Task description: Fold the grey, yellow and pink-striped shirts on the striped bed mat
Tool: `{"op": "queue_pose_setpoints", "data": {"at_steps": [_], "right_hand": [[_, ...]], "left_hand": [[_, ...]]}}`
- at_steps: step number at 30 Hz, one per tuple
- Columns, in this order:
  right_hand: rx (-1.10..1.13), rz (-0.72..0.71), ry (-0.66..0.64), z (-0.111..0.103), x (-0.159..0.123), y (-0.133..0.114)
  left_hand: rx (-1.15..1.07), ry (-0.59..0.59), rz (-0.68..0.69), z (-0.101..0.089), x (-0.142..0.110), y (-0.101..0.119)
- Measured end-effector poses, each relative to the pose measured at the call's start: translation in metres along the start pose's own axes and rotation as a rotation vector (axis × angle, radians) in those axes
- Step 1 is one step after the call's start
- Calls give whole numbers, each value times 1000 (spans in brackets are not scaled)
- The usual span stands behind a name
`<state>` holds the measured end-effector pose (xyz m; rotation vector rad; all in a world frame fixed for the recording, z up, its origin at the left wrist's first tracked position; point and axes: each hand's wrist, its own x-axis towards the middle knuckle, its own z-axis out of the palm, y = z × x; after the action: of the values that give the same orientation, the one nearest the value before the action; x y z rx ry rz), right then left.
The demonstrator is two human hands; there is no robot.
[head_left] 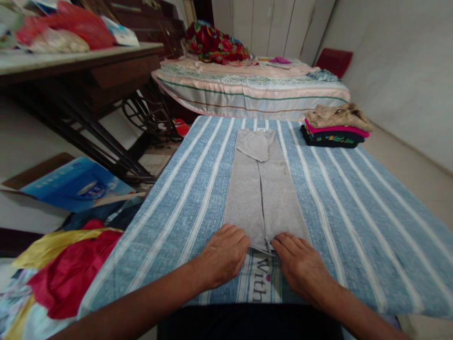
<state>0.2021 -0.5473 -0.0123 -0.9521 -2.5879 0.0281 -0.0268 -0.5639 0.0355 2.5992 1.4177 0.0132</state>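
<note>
A grey garment (264,189), folded into a long narrow strip, lies lengthwise on the blue-and-white striped cloth (354,203). My left hand (221,257) rests palm down at the garment's near left corner, fingers curled onto the hem. My right hand (300,267) lies at the near right corner, its fingertips touching the hem near the centre fold. Both hands press on the near edge; whether either pinches the fabric is not clear.
A stack of folded clothes (334,127) sits at the far right of the striped cloth. A heap of red and yellow clothes (67,264) lies at the near left. A bed (247,87) stands beyond, a sewing-machine table (88,66) at the left.
</note>
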Motion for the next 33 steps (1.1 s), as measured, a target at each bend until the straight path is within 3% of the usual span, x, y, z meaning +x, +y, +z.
{"op": "queue_pose_setpoints", "data": {"at_steps": [8, 18, 26, 33], "right_hand": [[-75, 10, 109, 16, -5, -4], [-48, 20, 86, 15, 0, 7], [-117, -26, 246, 27, -5, 2], [-295, -135, 320, 26, -20, 25]], "left_hand": [[1, -20, 3, 2, 11, -7], [52, 11, 108, 2, 11, -16], [32, 90, 159, 10, -4, -20], [41, 204, 126, 27, -13, -23]]}}
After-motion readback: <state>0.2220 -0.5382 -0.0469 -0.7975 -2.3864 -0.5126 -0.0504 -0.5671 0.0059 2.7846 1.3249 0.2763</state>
